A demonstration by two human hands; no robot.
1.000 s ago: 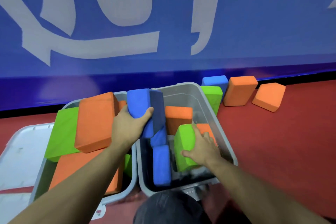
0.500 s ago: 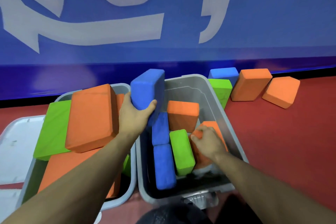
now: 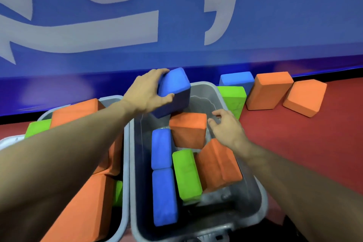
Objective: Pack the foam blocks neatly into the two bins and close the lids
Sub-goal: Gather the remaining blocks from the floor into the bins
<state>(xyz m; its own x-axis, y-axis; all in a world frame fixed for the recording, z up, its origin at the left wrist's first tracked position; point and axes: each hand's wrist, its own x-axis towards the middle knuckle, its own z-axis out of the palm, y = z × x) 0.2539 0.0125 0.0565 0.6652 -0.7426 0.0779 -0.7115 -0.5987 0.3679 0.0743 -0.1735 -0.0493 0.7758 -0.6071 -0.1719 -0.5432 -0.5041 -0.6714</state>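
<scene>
Left grip [image 3: 146, 92] clasps blue block [image 3: 173, 92]; red floor [image 3: 294, 143], blue wall [image 3: 275, 15].

Large pale grey shapes ran across the blue wall [image 3: 275, 15] at the far side of the scene, like parts of big painted letters or a logo. They were cut off at the top and left edges of the view, so no whole letter or word could be read. One shape toward the right looked like a comma or a hooked stroke. A long flat bar lay to its left, under a rounded form. No other writing, label, brand or number could be made out on anything else in view.
</scene>
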